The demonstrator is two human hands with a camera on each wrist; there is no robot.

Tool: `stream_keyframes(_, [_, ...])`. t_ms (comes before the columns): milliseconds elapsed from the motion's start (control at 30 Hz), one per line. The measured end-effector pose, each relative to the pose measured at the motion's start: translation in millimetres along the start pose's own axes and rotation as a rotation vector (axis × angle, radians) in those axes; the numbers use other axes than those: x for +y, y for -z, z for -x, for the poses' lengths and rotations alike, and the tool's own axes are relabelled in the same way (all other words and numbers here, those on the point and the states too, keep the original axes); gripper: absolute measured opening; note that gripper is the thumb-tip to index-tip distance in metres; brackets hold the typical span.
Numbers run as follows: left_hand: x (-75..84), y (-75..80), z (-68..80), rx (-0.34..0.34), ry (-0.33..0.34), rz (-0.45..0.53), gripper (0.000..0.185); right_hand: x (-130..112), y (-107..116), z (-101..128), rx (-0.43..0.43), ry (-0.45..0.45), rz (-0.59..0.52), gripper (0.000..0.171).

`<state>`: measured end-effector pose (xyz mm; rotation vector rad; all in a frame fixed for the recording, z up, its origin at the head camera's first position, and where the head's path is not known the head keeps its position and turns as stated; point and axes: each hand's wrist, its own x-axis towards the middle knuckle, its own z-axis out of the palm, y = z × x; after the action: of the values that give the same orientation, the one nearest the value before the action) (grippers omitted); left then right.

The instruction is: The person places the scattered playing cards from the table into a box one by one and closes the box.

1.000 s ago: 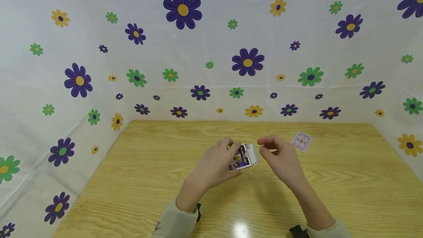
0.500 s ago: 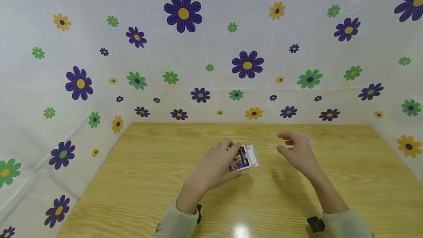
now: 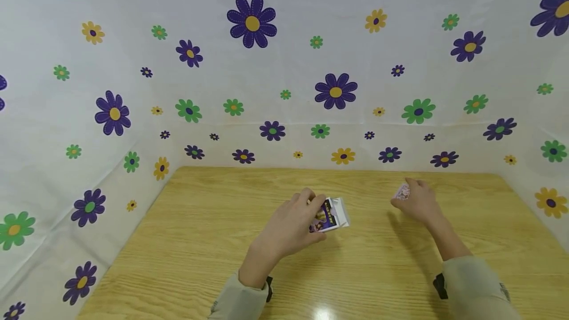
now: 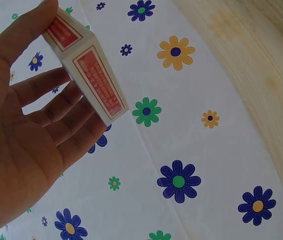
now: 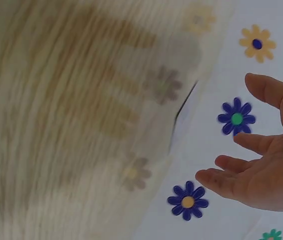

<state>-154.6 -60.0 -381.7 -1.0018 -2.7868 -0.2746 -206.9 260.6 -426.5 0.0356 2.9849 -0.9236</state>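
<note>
My left hand (image 3: pixel 288 225) grips a small card box (image 3: pixel 328 215) above the table, thumb on one side and fingers on the other. Its white end flap (image 3: pixel 341 213) stands out toward the right. From the left wrist, red printed panels show on the card box (image 4: pixel 99 82). Toward the back right, my right hand (image 3: pixel 420 202) is at a pink-and-white patterned playing card (image 3: pixel 402 191), partly covering it. In the right wrist view the fingers of my right hand (image 5: pixel 266 167) are spread, and the thin playing card (image 5: pixel 184 117) appears nearly edge-on, apart from the fingertips.
A wooden table (image 3: pixel 200 251) with a glossy surface lies under both hands. White cloth (image 3: pixel 293 63) printed with purple, green and yellow flowers rises at the back and both sides.
My right hand has moved right, away from the box's flap to the patterned card. The left hand keeps its grip on the box in nearly the same place.
</note>
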Motion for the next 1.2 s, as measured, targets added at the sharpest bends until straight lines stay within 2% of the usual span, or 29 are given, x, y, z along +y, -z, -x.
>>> stream_keyframes(233, [-0.3,-0.3,1.7,-0.012,0.008,-0.008,0.074,18.0,2.0,-9.1,-0.073,-0.123,0.039,0.086])
stream_keyframes(400, [0.0,-0.4,1.7,-0.016,0.01,-0.005,0.074,23.5,1.9,-9.1,-0.089,-0.183,0.064,0.077])
stream_keyframes(500, [0.4,-0.9,1.2,-0.018,0.01,-0.007,0.073,23.6,1.4,-8.2,-0.092,-0.215,0.082,0.074])
stream_keyframes(733, [1.3,-1.3,0.8,-0.024,0.014,0.011,0.072,21.6,-7.2,-10.5,-0.062,-0.291,0.122,0.08])
stream_keyframes(867, [1.5,-0.6,0.5,-0.024,0.013,0.007,0.072,22.8,-11.6,-13.9,-0.053,-0.294,0.158,0.078])
stream_keyframes(1067, [0.2,0.1,0.0,-0.018,0.008,0.005,0.073,24.3,-6.3,-18.5,-0.125,-0.234,0.142,0.058])
stream_keyframes(1200, [-0.6,0.0,0.5,-0.018,0.003,0.004,0.072,23.3,-3.6,-18.9,-0.137,-0.261,0.127,0.059])
